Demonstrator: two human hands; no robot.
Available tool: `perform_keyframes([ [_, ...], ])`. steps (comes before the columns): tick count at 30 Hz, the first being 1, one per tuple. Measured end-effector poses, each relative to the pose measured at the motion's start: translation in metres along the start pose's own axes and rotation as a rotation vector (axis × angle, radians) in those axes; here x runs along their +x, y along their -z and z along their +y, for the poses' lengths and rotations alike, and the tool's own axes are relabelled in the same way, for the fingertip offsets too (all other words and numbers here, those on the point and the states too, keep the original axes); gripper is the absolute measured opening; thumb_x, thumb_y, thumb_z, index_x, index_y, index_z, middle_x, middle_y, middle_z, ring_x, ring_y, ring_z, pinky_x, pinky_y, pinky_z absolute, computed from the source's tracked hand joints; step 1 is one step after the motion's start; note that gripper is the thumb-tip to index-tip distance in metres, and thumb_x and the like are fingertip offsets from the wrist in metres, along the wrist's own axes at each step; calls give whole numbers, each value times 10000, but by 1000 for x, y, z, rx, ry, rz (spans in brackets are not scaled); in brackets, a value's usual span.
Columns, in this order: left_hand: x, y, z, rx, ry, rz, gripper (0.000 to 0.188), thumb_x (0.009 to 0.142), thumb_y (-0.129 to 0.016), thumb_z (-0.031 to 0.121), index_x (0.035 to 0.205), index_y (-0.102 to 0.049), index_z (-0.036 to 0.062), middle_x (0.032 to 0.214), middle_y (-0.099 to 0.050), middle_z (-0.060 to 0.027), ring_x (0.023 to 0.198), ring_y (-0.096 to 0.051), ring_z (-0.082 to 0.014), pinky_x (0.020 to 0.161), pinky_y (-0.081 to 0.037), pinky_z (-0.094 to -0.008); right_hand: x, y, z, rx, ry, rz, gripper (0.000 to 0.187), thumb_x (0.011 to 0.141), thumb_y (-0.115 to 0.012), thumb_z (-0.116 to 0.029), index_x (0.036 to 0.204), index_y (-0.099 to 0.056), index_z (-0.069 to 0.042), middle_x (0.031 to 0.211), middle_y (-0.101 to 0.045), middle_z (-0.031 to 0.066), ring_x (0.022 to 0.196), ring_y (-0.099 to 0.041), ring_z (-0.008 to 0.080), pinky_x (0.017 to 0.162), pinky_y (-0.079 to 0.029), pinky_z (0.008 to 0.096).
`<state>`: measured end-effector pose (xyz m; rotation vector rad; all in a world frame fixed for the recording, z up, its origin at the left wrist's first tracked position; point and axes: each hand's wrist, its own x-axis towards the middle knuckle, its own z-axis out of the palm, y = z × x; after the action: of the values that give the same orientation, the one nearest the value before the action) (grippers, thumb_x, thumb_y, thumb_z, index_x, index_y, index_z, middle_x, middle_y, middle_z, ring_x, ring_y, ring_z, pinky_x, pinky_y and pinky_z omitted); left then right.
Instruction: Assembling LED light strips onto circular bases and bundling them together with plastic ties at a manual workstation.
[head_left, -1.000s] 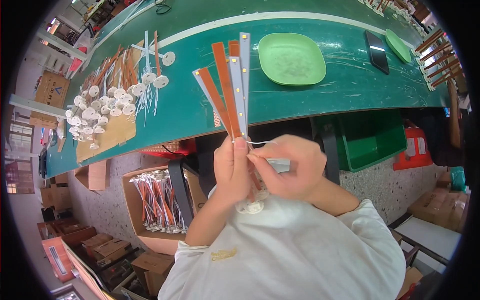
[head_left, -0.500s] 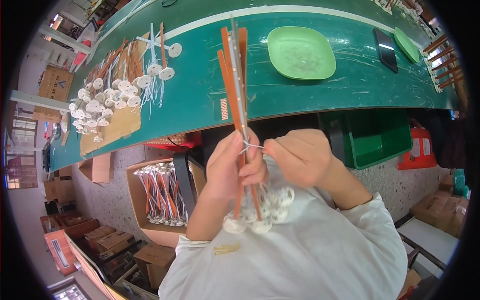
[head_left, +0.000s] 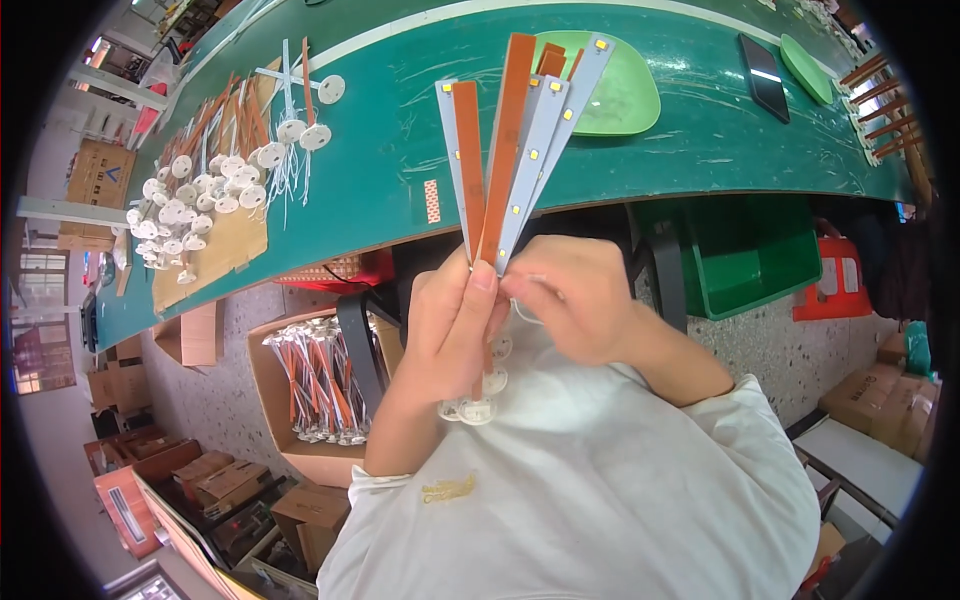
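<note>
A bundle of LED strips, orange on one face and pale with yellow chips on the other, stands fanned out in front of my chest. My left hand is closed round its middle, thumb toward me. White round end discs hang below that hand, close to my shirt. Against the bundle's right side, my right hand pinches a thin white wire, part of which loops under the fingers. Where the wire meets the strips is hidden by my fingers.
On the green table, a pile of similar strips with white discs lies at left on cardboard. Behind the bundle is a light green tray, with a phone farther right. Below stand a carton of bundled strips and a green crate.
The bundle has turned and its upper ends have spread, showing the chip-bearing faces. My right hand has come in from the right, up against the bundle.
</note>
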<state>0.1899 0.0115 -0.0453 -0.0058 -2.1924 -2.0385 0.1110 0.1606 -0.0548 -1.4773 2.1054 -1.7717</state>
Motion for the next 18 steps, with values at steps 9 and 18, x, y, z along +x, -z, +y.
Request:
perform_keyframes([
  [9,-4,0,-20,-25,24,116,323,1043,-354,311,902,-479,48,593,-433,20,494,-367,-49,455,-291,-201,-10,-20,15,166,-207,398,155,902,-636,-115,965,-613,25,789,-609,92,591,-564,139,459,-444,245],
  [18,2,8,-24,122,3,12,327,1027,-361,225,1056,-548,-41,592,-512,-19,465,-430,-67,441,-324,-229,0,-7,20,-273,220,79,118,781,-703,-8,868,-632,29,737,-633,107,552,-607,204,490,-480,264],
])
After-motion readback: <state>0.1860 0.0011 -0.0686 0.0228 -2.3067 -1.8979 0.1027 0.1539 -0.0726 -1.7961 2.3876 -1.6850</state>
